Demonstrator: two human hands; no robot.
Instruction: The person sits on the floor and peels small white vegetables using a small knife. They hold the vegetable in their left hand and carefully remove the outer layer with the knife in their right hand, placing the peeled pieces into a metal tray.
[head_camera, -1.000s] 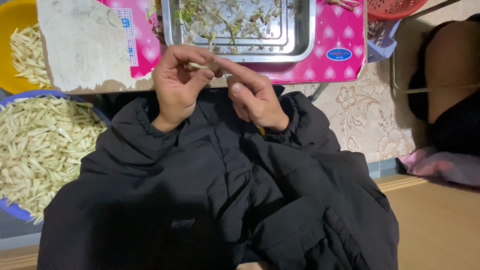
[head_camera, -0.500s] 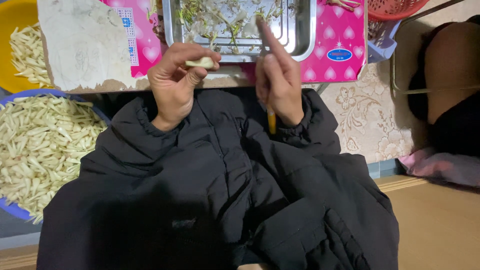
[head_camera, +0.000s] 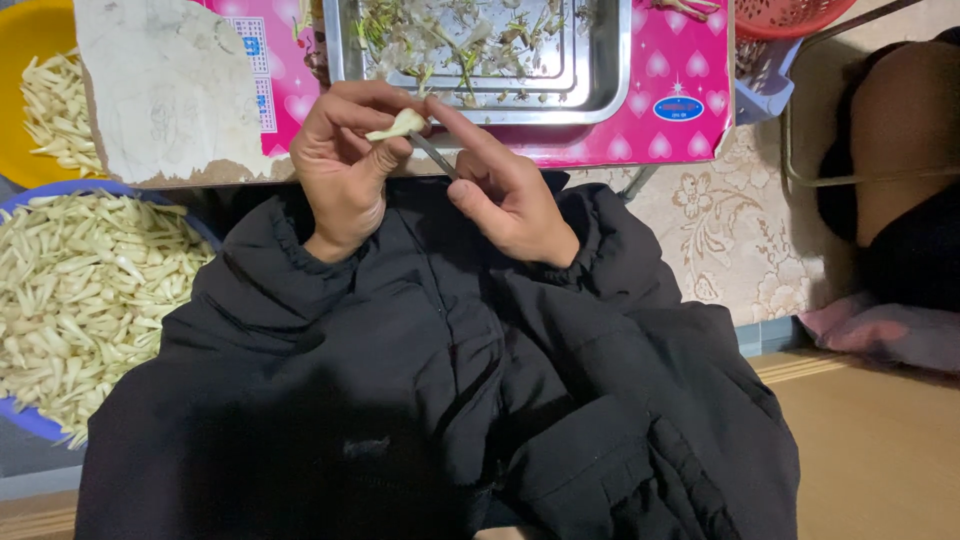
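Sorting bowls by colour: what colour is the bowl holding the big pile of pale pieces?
Blue bowl, seen in the head view, at the left edge.

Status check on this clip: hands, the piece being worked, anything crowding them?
Left hand pinches small pale peeled bulb. Right hand holds thin metal blade against it. Steel tray of trimmings just beyond, not obstructing.

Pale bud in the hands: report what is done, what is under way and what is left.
Done: a blue basin at the person's left is heaped with pale peeled pieces, a yellow basin holds more, and the steel tray holds trimmings. In hand: the left hand pinches one pale bud while the right hand sets a thin blade against it. Left: no untrimmed stock is visible, so I cannot tell.
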